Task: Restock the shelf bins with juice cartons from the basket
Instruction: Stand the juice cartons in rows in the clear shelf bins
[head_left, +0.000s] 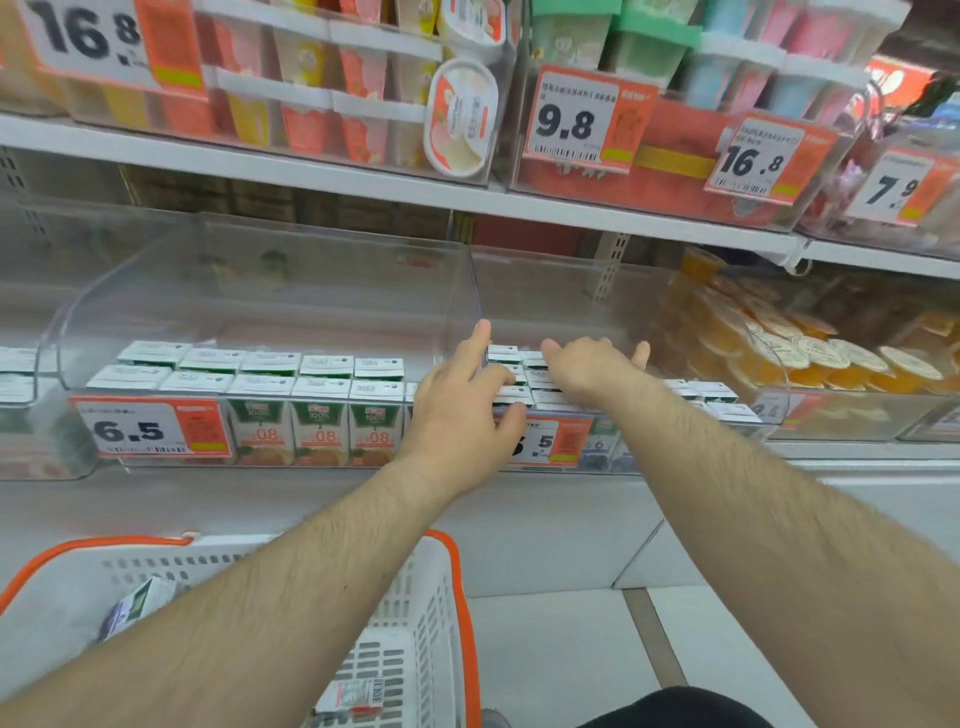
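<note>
Two hands work over one clear bin (613, 291). Left of them, cartons (317, 410) stand packed in tidy rows in the neighbouring bin (156, 291), faces out for shoppers. The left hand (462, 410) has its forefinger straight and thumb against a carton top, likely nudging it square; whether it grips is unclear. The right hand (587, 369) lies spread, palm down, pressing carton tops level. Below both forearms, the basket (426, 597) holds a few spare cartons (137, 605).

You face white metal shelving (363, 179) hung with orange price tags (574, 122), its upper tier stocked with pastel tubs (460, 117), above a pale tiled floor (561, 660).
</note>
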